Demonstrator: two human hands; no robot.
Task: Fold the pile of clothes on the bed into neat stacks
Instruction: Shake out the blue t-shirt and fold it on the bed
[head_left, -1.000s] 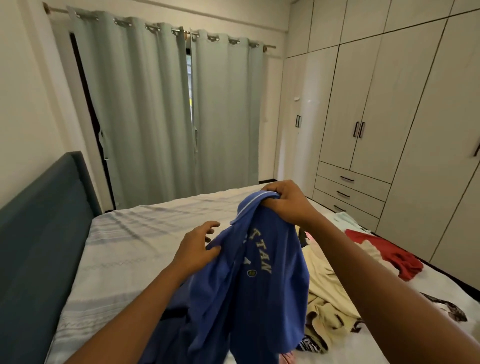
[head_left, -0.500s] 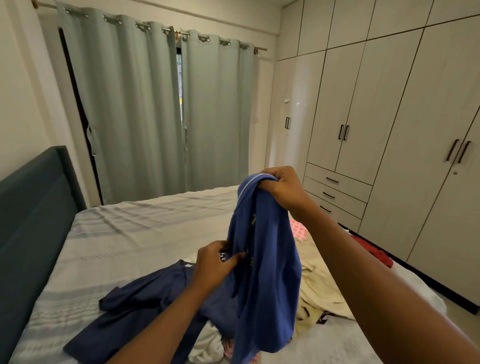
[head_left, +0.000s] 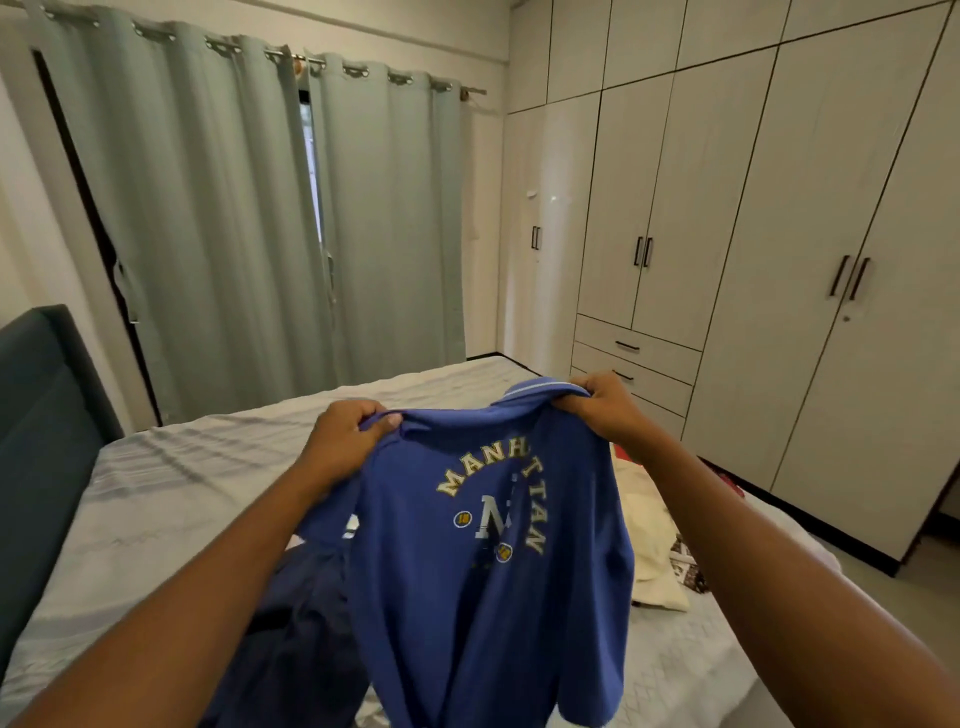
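Left hand (head_left: 343, 441), right hand (head_left: 605, 405) gripping blue shirt (head_left: 467, 597) shoulder edges, above bed (head_left: 156, 509)

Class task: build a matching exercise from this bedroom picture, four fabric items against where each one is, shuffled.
1 blue shirt
2 navy garment
3 cream garment
4 curtains

a hanging beyond the bed
b on the bed, right of the shirt
c held up by left hand and right hand
d on the bed, left of the shirt

Pairs: 1-c, 2-d, 3-b, 4-a
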